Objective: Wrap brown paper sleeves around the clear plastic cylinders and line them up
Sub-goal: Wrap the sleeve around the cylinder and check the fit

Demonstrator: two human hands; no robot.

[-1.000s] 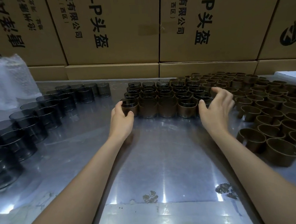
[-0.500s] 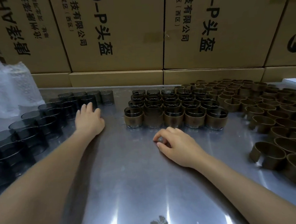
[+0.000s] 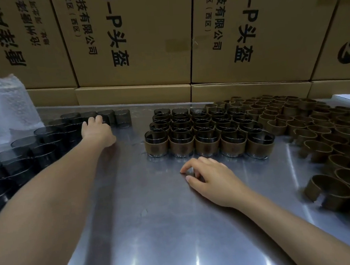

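Head view looks down on a steel table (image 3: 156,226) with both forearms stretched out over it. Left hand (image 3: 96,130) reaches to the far left, into the bare cylinders (image 3: 46,145) — dark-tinted clear plastic, standing upright in rows that run from the near left edge back toward the boxes. Its fingertips lie on the rim of one cylinder in the back row; whether they pinch it or only touch it cannot be told, since the fingers are partly hidden behind the knuckles. Right hand (image 3: 212,178) rests on the table just in front of the wrapped block, fingers loosely curled with their tips on the metal, holding nothing.

Wrapped cylinders (image 3: 207,134) stand at the middle of the table in tight rows, each with a brown paper band round its lower part and a clear rim showing above. Its front row has five, side by side and touching.

To the right lie the loose sleeves (image 3: 324,142) — brown paper rings, many with an open gap, spread from the back of the table to its near right edge.

Cardboard boxes (image 3: 134,42) with printed characters are stacked along the back. A clear plastic bag (image 3: 5,115) sits at far left.
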